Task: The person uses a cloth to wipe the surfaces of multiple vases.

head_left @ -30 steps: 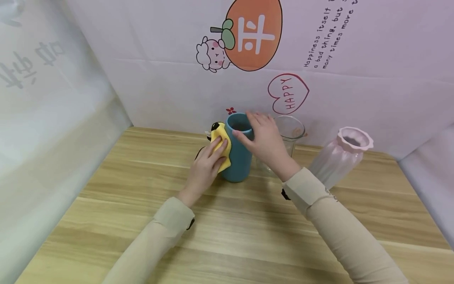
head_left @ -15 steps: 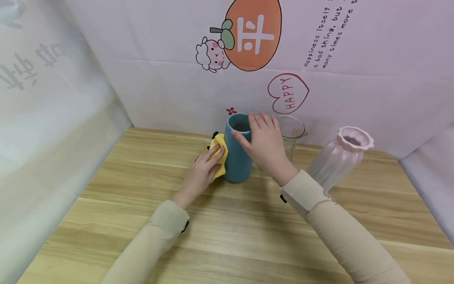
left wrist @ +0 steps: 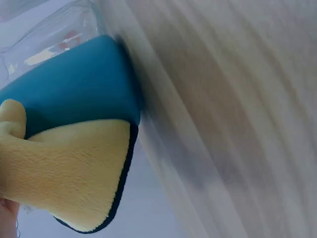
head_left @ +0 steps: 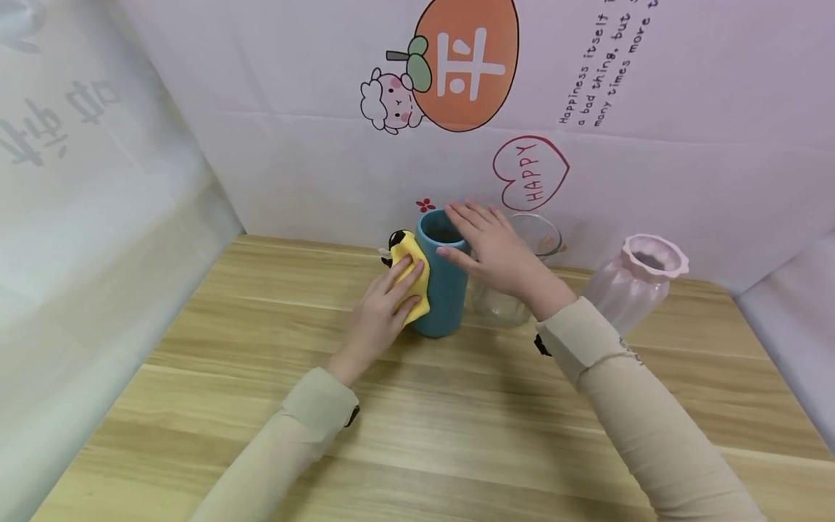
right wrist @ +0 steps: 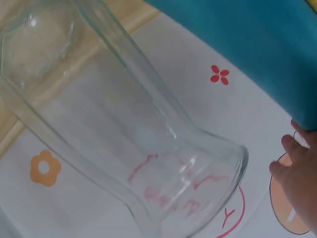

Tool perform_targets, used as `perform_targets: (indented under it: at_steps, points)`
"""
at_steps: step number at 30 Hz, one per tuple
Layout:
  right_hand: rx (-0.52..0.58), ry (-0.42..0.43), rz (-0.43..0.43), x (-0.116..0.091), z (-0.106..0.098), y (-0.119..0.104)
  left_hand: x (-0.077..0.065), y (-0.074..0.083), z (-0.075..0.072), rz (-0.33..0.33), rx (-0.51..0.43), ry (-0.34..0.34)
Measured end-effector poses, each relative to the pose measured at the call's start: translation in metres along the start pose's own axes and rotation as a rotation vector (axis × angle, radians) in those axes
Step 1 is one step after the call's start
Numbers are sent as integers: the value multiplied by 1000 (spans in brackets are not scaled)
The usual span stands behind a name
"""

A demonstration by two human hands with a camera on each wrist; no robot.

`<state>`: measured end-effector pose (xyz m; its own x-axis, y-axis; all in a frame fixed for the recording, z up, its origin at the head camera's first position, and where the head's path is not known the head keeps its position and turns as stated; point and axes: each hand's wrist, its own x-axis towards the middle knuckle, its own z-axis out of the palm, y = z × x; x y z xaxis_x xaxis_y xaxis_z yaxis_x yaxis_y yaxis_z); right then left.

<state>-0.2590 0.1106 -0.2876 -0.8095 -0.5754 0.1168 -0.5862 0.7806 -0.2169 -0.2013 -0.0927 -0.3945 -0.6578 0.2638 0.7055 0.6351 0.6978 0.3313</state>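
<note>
A blue vase (head_left: 443, 297) stands upright on the wooden table, close to the back wall. My left hand (head_left: 375, 319) holds a yellow cloth (head_left: 406, 249) with black edging against the vase's left side. In the left wrist view, the fuzzy cloth (left wrist: 84, 168) lies along the blue vase (left wrist: 84, 84) near its base. At the vase's rim, my right hand (head_left: 505, 257) grips from the right, with the thumb in front and the fingers toward the back. Fingertips of the right hand (right wrist: 302, 168) show at the rim in the right wrist view.
Just right of the blue vase stands a clear glass vase (head_left: 502, 304), partly behind the right hand. A pink fluted vase (head_left: 626, 290) stands farther right, partly hidden by the right sleeve. The printed white wall (head_left: 313, 174) rises behind the table (head_left: 417, 435).
My left hand dipped slightly left and down with the cloth, then came back up and right along the vase's side. My right hand and forearm have shifted a little right at the rim.
</note>
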Motion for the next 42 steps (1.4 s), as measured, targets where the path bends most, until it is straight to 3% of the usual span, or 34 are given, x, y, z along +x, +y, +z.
perform_targets:
  at_steps: [4,12,20,23,25,28,32,35,37,42]
  points:
    - [-16,24,33,0,1,-7,0,-1,2,-58,-36,-36]
    - [-69,55,99,1,7,-20,-10,-14,5,-48,-66,-33]
    - [-33,91,200,-1,10,-34,-22,-21,1,-171,-123,-248]
    - [-4,80,208,0,8,-32,-23,-21,-1,-187,-129,-277]
    - [34,61,192,1,6,-28,-23,-22,-3,-189,-144,-250]
    - [91,22,139,2,2,-18,-21,-21,-4,-176,-174,-157]
    - [132,-18,66,3,-1,-7,-11,-15,-6,-101,-189,6]
    - [131,-8,57,2,1,-6,-1,-6,-7,-40,-186,98]
    - [130,21,64,0,3,-8,5,0,-6,-20,-163,123]
    - [101,111,109,-4,6,-18,8,5,-2,-11,-86,107]
